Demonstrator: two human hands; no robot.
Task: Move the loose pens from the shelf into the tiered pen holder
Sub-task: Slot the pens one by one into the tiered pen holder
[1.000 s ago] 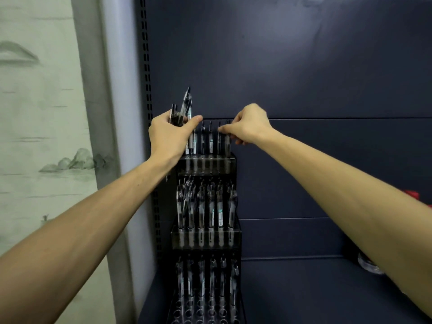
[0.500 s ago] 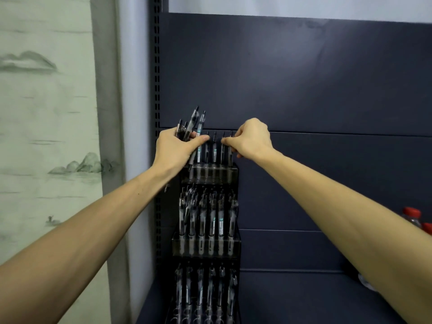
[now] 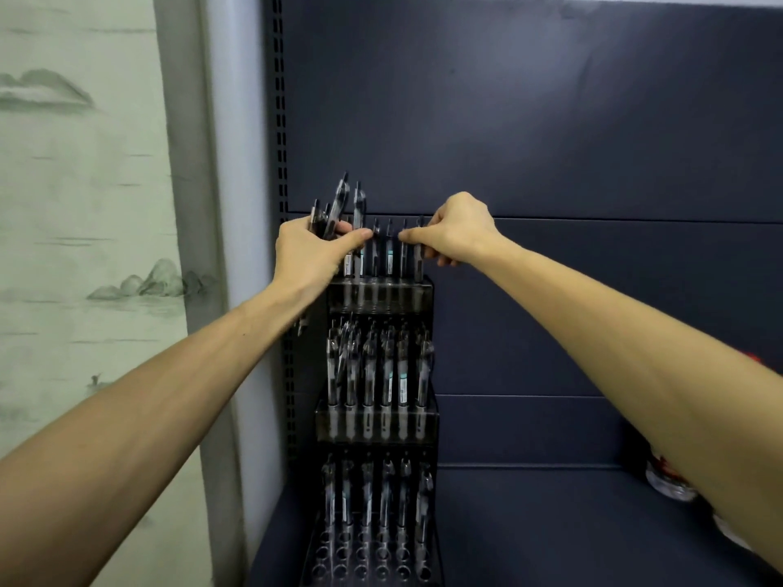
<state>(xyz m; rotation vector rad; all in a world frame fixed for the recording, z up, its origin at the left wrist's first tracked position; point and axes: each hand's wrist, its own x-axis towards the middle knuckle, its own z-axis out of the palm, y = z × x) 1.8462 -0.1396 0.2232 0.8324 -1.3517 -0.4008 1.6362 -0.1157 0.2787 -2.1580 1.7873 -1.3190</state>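
Note:
A dark tiered pen holder stands at the left of the shelf, its rows filled with upright pens. My left hand grips a bundle of loose pens beside the top tier, their ends sticking up above my fingers. My right hand is at the top tier's right side, its fingertips pinching the top of a pen that stands in the top row. The lower ends of the bundle are hidden behind my left hand.
A dark blue back panel closes the shelf unit. The shelf floor spreads to the right of the holder. Red-capped bottles stand at the far right, partly behind my right forearm. A perforated upright borders the left.
The view has shifted a little. My left hand has edged right with the bundle toward the top row. My right hand stays at the top row's pens.

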